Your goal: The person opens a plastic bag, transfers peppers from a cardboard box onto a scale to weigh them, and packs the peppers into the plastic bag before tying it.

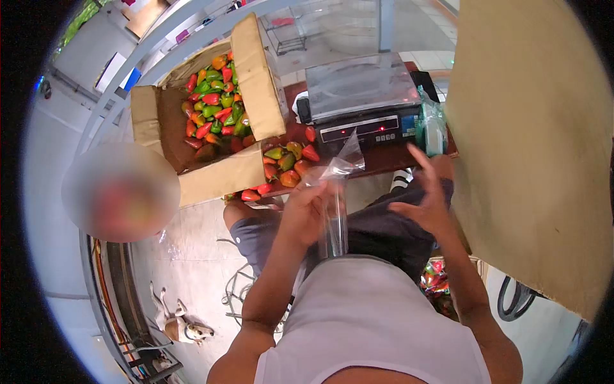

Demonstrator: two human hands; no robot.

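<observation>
My left hand [304, 212] is closed around a clear plastic bag [335, 224], which hangs down over my lap while its upper end sticks up toward the scale. To the right, my right hand [427, 200] is in the air with thumb and fingers apart, holding nothing. Beyond both hands stands a digital weighing scale [361, 86] with red lights on its front panel and a bare metal pan. Several red, green and orange peppers [286, 161] lie on the dark red table just past my left hand.
An open cardboard box [257, 73] of peppers [214, 102] tilts at the back left. Green-tinted plastic [432, 121] sits beside the scale. A large cardboard sheet [531, 141] rises at right. Bagged peppers [435, 281] are low right. A dog [179, 325] lies on the floor.
</observation>
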